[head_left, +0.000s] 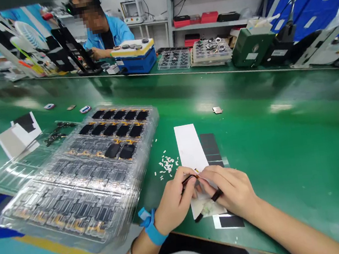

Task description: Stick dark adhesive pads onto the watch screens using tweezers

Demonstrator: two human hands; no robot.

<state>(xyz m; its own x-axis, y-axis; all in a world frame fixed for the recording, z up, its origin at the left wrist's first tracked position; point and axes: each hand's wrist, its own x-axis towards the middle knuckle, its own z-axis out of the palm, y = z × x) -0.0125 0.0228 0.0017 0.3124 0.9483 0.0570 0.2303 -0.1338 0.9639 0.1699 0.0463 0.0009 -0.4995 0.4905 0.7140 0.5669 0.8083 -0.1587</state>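
Close to the table's front edge, my left hand (176, 197) grips a small black screen (188, 179) seen nearly edge-on, with a bit of orange ribbon cable (196, 172) at its end. My right hand (229, 190) meets it there, fingertips pinched at the cable; whatever lies between them is hidden. A dark strip (217, 194) shows under the right fingers. Below both hands lie a long white card (191, 145) and a sheet of dark film strips (210, 146). Tiny white pieces (166, 164) are scattered left of the card.
A stack of clear plastic trays (122, 171) with rows of black screens stands on the left. A small metal part (217, 110) lies farther back on the green table (286, 148). Beyond the raised ledge are a blue box (136, 60), parts trays (174, 60) and a co-worker (111, 30).
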